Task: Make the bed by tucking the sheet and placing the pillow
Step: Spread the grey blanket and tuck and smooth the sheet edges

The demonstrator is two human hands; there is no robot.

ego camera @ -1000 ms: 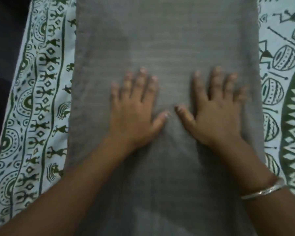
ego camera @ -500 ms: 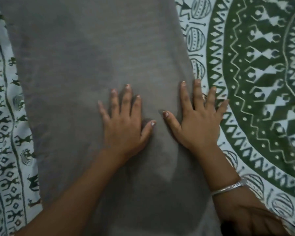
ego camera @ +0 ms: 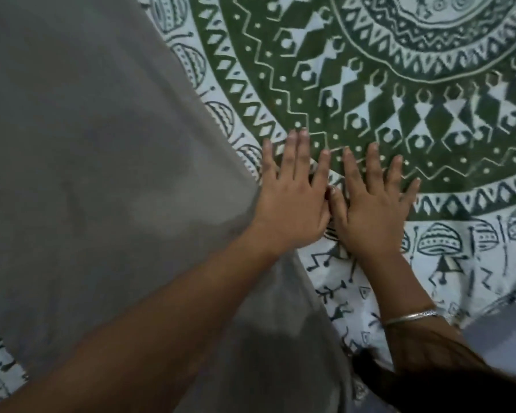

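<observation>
1. Pillow point(ego camera: 102, 174): grey, lying on the sheet. Its top, left and bottom ends are cut off by the frame, and the left forearm crosses its lower right part.
2. Sheet point(ego camera: 370, 70): white with a green ring print right of the pillow. A strip also shows at the pillow's lower left.
3. Left hand point(ego camera: 292, 204): just right of the pillow's edge, palm down on the sheet, fingers straight and slightly spread, holding nothing. Can't tell if its side touches the pillow.
4. Right hand point(ego camera: 373, 210): next one out from the pillow, also flat on the sheet, fingers straight and spread, holding nothing. Thumbs meet; contact unclear.
5. Bangle point(ego camera: 411, 317): on the right wrist.
6. Dark shape point(ego camera: 429, 389): bottom edge, right of the pillow, blurred, unidentifiable.
7. Pale grey patch point(ego camera: 504, 338): far right of the pillow, cut off, unclear.
8. Light is dim and edges are soft.
</observation>
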